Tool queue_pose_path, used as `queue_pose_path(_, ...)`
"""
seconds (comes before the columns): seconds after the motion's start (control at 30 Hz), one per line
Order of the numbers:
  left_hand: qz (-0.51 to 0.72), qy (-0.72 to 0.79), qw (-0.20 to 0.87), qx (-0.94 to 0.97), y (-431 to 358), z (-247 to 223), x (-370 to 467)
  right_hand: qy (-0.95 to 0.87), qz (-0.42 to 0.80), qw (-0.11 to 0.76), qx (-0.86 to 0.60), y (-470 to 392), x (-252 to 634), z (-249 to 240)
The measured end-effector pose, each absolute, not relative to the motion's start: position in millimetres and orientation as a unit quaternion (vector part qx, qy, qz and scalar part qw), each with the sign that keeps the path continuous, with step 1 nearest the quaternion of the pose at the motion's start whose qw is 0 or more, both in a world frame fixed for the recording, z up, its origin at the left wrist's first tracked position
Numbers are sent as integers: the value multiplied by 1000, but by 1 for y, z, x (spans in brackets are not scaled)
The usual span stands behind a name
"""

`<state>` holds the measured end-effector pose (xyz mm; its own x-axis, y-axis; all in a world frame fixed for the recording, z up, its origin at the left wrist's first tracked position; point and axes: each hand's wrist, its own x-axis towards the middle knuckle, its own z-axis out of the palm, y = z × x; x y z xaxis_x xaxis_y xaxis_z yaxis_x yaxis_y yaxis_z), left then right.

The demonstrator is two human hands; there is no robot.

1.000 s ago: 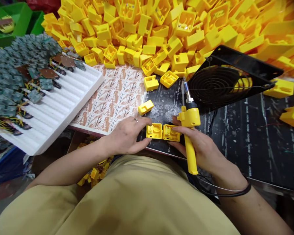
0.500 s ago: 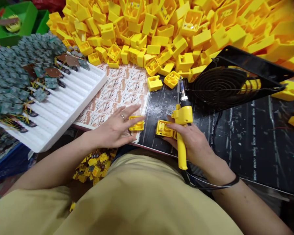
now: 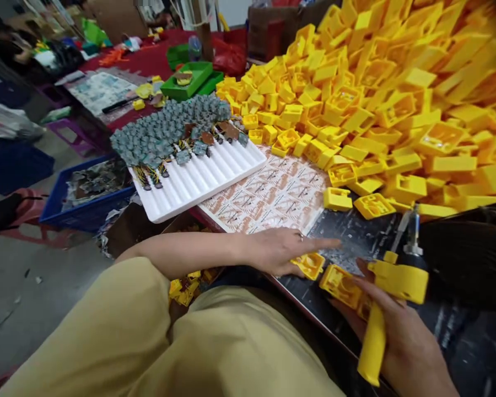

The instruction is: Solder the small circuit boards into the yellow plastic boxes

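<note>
My right hand (image 3: 400, 336) is wrapped round a yellow soldering iron (image 3: 399, 278), its metal tip pointing away from me. The thumb and fingers of that hand also hold an open yellow plastic housing (image 3: 339, 284), hollow side up. Left of it, at the table edge, is another yellow plastic housing half (image 3: 313, 266). My left hand (image 3: 279, 249), with a ring on one finger, is beside this half, its index finger stretched out over it. The other left fingers are partly hidden, and I cannot tell how firmly they touch the piece.
A large heap of yellow housings (image 3: 380, 116) covers the back right. A white ridged foam tray (image 3: 206, 182) carries many wired grey-green parts (image 3: 169, 129). A dark fan (image 3: 467, 259) stands at right. Behind are green trays (image 3: 190, 80); a blue crate (image 3: 89, 190) sits at left.
The view has swung left, showing more of the room, so things appear further right. The left index finger now points across toward the right hand. The right hand keeps the iron and housing.
</note>
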<state>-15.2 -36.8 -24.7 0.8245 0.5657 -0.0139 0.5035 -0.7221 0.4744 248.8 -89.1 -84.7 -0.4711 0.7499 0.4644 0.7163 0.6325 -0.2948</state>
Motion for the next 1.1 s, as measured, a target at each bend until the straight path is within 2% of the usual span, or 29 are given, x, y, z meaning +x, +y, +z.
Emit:
queue_pose_path(0.13, 98, 299, 157, 936, -22, -5, -24, -874, -54, 288, -388, -86, 250, -82)
queue_pose_path(0.3, -1, 533, -19, 846, 72, 46, -97, -853, -45, 344, -390, -88, 247, -72)
queue_pose_path(0.37, -40, 592, -13, 805, 114, 59, -130, -843, -51, 360, -396, -90, 244, -71)
queue_pose_path(0.47, -23, 610, 65, 790, 153, 58, -162, -834, -69, 357, -415, -92, 240, -72)
queue_pose_path(0.53, 11, 603, 77, 794, 160, 50, -173, -830, -68, 361, -420, -93, 240, -74)
queue_pose_path(0.63, 99, 613, 40, 783, 157, 37, -185, -822, -54, 366, -432, -92, 243, -81)
queue_pose_path(0.73, 248, 634, 17, 732, 152, 35, -190, -817, -41, 362, -446, -89, 245, -86)
queue_pose_path(0.83, 435, 612, 80, 656, 146, 47, -185, -820, -42, 363, -441, -87, 243, -84)
queue_pose_path(0.9, 488, 587, 166, 624, 140, 61, -174, -821, -55, 366, -436, -85, 239, -78)
queue_pose_path(1.0, 466, 549, 304, 624, 125, 76, -149, -821, -68, 372, -428, -86, 234, -63)
queue_pose_path(1.1, 356, 507, 371, 692, 112, 74, -124, -818, -51, 373, -436, -91, 227, -48)
